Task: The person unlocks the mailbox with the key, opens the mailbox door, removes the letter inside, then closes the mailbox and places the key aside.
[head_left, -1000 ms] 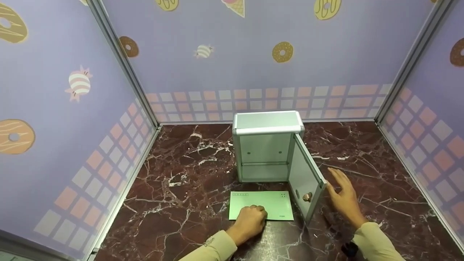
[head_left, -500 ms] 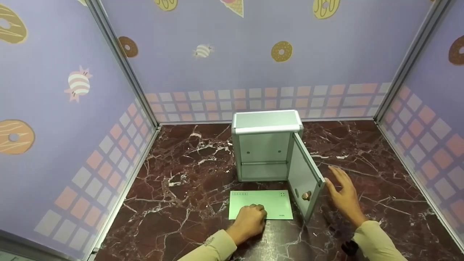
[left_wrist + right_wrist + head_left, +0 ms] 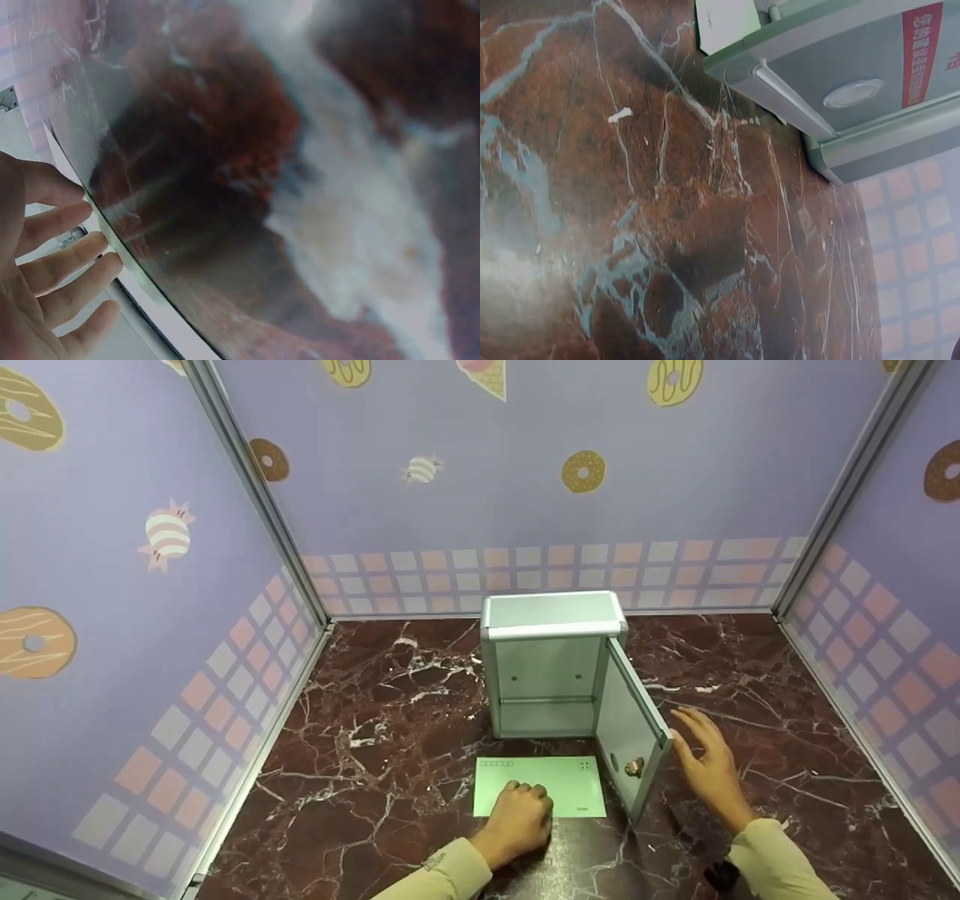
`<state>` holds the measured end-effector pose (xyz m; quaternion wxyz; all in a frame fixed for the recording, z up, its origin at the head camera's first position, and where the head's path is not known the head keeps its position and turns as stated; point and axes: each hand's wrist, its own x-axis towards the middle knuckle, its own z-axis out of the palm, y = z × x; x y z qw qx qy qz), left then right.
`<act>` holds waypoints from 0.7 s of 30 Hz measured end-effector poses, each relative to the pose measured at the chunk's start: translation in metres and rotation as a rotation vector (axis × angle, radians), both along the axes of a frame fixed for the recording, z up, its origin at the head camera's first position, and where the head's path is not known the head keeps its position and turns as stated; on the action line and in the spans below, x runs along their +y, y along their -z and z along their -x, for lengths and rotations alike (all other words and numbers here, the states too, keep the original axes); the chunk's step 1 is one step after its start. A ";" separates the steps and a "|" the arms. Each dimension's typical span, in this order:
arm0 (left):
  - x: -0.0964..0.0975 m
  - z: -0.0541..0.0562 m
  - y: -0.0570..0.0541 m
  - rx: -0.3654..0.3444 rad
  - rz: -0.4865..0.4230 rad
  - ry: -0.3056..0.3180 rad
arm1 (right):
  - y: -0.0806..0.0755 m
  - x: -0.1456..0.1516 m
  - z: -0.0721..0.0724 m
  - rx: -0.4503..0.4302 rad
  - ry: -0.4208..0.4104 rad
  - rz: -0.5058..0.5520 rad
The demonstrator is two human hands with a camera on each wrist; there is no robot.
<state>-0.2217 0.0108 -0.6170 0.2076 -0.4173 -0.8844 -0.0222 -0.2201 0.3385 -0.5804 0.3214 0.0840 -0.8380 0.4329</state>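
Observation:
A pale green envelope with printed postcode squares lies on the table before a small metal mailbox. My left hand rests at the envelope's near edge. In the left wrist view, the fingertips of that hand reach the edge of the paper, fingers loosely bent. The mailbox door stands swung out to the right, a brass lock on its inner face. Beside its free edge is my right hand, thumb at the edge and other fingers spread loosely. The right wrist view shows the door's outer side.
The dark red marbled table has purple patterned walls on three sides. The mailbox stands near the back wall, its inside facing me. A black object shows by the right sleeve.
Both hands, the envelope and the mailbox door keep their places. The head view has shifted only slightly.

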 end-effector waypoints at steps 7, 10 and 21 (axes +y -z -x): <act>0.003 0.005 -0.014 -0.040 0.003 -0.042 | -0.002 -0.006 0.000 0.035 -0.015 0.003; 0.001 0.011 -0.023 -0.039 -0.026 -0.058 | -0.003 -0.007 -0.001 0.025 -0.009 0.003; -0.019 0.040 -0.079 0.035 -0.325 0.020 | -0.004 -0.012 -0.009 -0.092 -0.047 0.108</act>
